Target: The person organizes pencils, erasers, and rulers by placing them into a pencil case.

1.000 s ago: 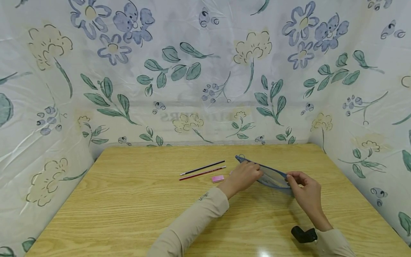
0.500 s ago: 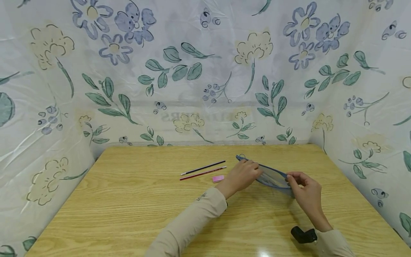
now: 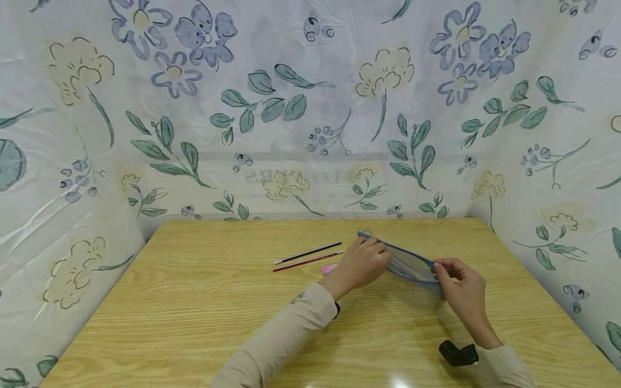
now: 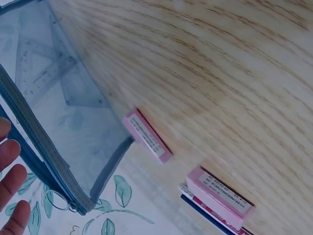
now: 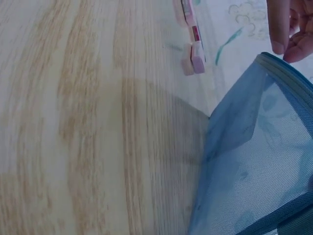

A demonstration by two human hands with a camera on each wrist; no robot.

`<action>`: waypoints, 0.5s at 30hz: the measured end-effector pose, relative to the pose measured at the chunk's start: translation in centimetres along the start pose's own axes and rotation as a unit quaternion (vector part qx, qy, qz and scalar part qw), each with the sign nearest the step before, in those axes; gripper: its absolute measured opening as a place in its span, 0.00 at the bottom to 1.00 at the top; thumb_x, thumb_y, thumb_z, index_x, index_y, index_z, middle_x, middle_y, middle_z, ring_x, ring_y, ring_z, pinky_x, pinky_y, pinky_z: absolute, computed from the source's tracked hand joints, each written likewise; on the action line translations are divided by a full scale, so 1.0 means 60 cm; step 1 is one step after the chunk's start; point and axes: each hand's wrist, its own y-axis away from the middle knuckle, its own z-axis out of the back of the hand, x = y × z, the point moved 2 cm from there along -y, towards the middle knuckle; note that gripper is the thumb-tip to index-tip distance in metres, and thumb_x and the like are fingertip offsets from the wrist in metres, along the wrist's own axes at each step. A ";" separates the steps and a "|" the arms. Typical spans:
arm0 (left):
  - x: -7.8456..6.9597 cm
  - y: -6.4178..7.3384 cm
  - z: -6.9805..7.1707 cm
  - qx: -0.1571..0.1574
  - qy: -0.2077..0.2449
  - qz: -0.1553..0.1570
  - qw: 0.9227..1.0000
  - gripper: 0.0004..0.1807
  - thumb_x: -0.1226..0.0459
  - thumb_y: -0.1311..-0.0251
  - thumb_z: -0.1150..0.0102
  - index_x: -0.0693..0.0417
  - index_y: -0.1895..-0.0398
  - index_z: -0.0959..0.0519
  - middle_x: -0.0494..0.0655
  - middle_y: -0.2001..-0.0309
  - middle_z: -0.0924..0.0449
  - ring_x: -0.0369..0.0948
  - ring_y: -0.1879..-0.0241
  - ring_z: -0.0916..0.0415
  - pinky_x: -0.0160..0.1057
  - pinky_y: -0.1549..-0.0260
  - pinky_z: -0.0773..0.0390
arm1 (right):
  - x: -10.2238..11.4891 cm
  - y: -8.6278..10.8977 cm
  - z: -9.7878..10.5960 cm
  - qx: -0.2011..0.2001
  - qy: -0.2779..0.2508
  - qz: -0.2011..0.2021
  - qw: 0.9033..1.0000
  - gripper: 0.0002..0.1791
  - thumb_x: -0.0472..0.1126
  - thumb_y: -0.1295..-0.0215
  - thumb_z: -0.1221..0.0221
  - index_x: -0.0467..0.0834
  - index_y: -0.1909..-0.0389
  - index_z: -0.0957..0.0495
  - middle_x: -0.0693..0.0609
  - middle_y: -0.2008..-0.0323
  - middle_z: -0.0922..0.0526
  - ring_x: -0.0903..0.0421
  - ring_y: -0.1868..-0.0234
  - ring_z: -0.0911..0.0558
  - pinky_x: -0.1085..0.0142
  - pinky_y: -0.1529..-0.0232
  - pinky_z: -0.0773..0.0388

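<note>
A blue mesh zip pouch [image 3: 412, 264] stands tilted on the table with its zipped mouth parted. My right hand [image 3: 461, 283] pinches the right end of its rim between thumb and fingers. Over the far left part of the mouth is my left hand [image 3: 363, 264]; in the left wrist view its fingers [image 4: 11, 183] are loosely bent and apart, beside the zip edge. The zip's pull ring [image 4: 57, 200] hangs free at the corner. Clear triangular rulers [image 4: 44, 68] show through the mesh. My left hand hides one pink eraser [image 4: 146, 134] from the head view.
Another pink eraser [image 4: 220, 196] lies left of the pouch, partly covered in the head view. Beyond it are a red pencil [image 3: 308, 261] and a dark pencil [image 3: 308, 253]. A floral cloth [image 3: 310, 118] surrounds the wooden table [image 3: 194, 302]. A black device [image 3: 458, 354] sits at my right wrist.
My left hand has slid left along the pouch's rim toward its far corner and now covers more of the eraser. My right hand keeps its pinch in the same place.
</note>
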 end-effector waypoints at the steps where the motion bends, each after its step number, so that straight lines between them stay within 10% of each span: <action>1: 0.001 0.001 0.001 0.006 0.001 0.004 1.000 0.05 0.59 0.36 0.41 0.43 0.69 0.16 0.37 0.64 0.18 0.38 0.62 0.23 0.37 0.63 0.25 | 0.000 -0.001 -0.001 -0.001 -0.002 0.001 1.000 0.03 0.32 0.36 0.38 0.36 0.67 0.16 0.47 0.74 0.16 0.68 0.75 0.24 0.77 0.79 0.30; 15: 0.016 0.017 0.006 0.060 0.037 0.040 0.997 0.04 0.58 0.37 0.40 0.43 0.64 0.17 0.38 0.61 0.19 0.38 0.60 0.23 0.41 0.57 0.25 | 0.004 -0.005 -0.002 -0.005 -0.013 -0.010 1.000 0.05 0.34 0.35 0.39 0.37 0.67 0.16 0.46 0.74 0.16 0.67 0.76 0.24 0.76 0.81 0.32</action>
